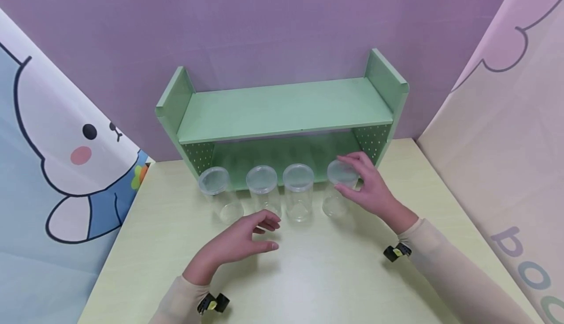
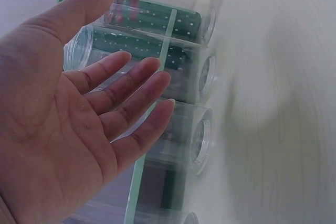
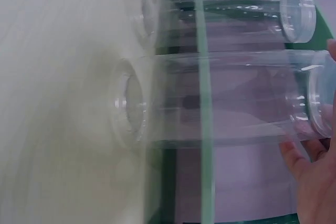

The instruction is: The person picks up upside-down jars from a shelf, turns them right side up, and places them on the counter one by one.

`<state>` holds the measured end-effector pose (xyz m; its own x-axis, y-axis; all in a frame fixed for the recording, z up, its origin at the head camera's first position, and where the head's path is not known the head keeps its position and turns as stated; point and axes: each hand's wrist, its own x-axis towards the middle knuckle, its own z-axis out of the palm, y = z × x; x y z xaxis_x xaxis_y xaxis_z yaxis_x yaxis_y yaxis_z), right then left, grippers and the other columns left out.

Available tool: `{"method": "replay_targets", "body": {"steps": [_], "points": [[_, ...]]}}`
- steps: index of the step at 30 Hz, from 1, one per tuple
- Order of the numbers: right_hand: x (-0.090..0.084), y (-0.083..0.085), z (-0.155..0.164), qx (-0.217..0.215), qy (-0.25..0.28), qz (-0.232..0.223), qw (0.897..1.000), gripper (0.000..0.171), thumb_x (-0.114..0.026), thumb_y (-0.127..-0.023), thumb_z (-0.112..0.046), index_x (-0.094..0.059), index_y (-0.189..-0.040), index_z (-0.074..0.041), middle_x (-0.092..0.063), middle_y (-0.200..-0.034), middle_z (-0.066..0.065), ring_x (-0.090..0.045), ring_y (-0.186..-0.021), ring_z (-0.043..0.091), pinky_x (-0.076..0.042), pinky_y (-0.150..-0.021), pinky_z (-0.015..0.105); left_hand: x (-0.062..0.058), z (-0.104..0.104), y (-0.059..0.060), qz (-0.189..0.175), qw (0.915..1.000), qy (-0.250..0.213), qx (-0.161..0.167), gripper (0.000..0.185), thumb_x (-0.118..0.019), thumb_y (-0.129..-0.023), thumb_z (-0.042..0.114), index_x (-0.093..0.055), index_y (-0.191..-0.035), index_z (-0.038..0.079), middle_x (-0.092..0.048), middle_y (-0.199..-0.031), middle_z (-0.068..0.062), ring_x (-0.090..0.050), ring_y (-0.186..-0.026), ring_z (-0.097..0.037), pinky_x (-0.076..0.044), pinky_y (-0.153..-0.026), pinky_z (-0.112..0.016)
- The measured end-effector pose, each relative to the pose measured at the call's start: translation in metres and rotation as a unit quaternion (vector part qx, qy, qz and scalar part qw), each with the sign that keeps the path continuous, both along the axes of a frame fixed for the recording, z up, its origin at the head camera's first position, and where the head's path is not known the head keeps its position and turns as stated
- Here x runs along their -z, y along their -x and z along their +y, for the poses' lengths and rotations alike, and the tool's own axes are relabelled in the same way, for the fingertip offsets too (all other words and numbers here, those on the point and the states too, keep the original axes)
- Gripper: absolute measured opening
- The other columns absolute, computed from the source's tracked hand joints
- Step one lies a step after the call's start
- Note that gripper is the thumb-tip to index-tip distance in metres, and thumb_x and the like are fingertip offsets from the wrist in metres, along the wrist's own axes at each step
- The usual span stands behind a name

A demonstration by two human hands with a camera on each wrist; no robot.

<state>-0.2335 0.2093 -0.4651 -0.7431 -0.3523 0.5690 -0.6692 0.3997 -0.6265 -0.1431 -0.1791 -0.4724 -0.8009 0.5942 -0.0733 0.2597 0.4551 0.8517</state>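
Several clear lidded jars stand in a row on the table before a green shelf (image 1: 286, 108). My right hand (image 1: 352, 179) grips the top of the rightmost jar (image 1: 335, 201), fingers curled round its lid. In the right wrist view that jar (image 3: 226, 98) fills the frame, with my fingers (image 3: 310, 182) at its lid end. My left hand (image 1: 273, 235) hovers open just above the table, in front of the second jar (image 1: 263, 187), and holds nothing. The left wrist view shows its bare palm and spread fingers (image 2: 113, 72) facing the jars (image 2: 194, 140).
The pale yellow table (image 1: 330, 275) is bare in front of the jars. The shelf's lower level (image 1: 282, 155) lies right behind them. A rabbit-print cloth (image 1: 66, 157) hangs at the left, a pink cloth (image 1: 506, 143) at the right, and a purple wall behind.
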Motion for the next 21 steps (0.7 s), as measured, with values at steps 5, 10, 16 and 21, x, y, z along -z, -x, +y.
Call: {"method": "replay_targets", "body": {"steps": [5, 10, 16, 21], "points": [[0.0049, 0.0004, 0.0004, 0.005, 0.011, -0.001, 1.0, 0.073, -0.094, -0.084, -0.001, -0.064, -0.151, -0.005, -0.057, -0.14, 0.014, -0.059, -0.123, 0.027, -0.052, -0.097, 0.024, -0.0004, -0.0007, -0.0003, 0.002, 1.0, 0.002, 0.001, 0.048, -0.084, -0.101, 0.03, -0.063, -0.142, 0.017, -0.07, -0.139, -0.011, -0.068, -0.13, -0.035, -0.052, -0.116, -0.052], [0.0052, -0.001, 0.0003, 0.005, 0.011, 0.0, 1.0, 0.073, -0.094, -0.084, -0.001, -0.064, -0.151, -0.005, -0.057, -0.141, 0.014, -0.059, -0.123, 0.028, -0.052, -0.097, 0.023, -0.0011, -0.0018, -0.0002, 0.003, 1.0, 0.005, 0.0, 0.048, -0.084, -0.101, 0.031, -0.063, -0.142, 0.018, -0.07, -0.139, -0.011, -0.067, -0.131, -0.035, -0.051, -0.117, -0.052], [0.0052, -0.0015, 0.0025, 0.002, 0.007, 0.002, 1.0, 0.078, -0.095, -0.083, 0.0, -0.061, -0.153, -0.005, -0.057, -0.143, 0.015, -0.059, -0.124, 0.028, -0.052, -0.099, 0.026, -0.0012, -0.004, 0.0005, 0.002, 1.0, -0.001, 0.0, 0.047, -0.084, -0.101, 0.027, -0.063, -0.142, 0.018, -0.07, -0.139, -0.012, -0.067, -0.131, -0.037, -0.051, -0.117, -0.054], [0.0039, -0.0043, 0.0059, 0.007, -0.004, 0.005, 1.0, 0.088, -0.099, -0.079, -0.003, -0.056, -0.156, -0.004, -0.056, -0.147, 0.015, -0.057, -0.127, 0.027, -0.048, -0.104, 0.026, -0.0012, -0.0077, -0.0002, 0.007, 1.0, -0.001, -0.001, 0.045, -0.084, -0.101, 0.027, -0.063, -0.141, 0.02, -0.07, -0.138, -0.011, -0.067, -0.131, -0.036, -0.052, -0.116, -0.053]]}}
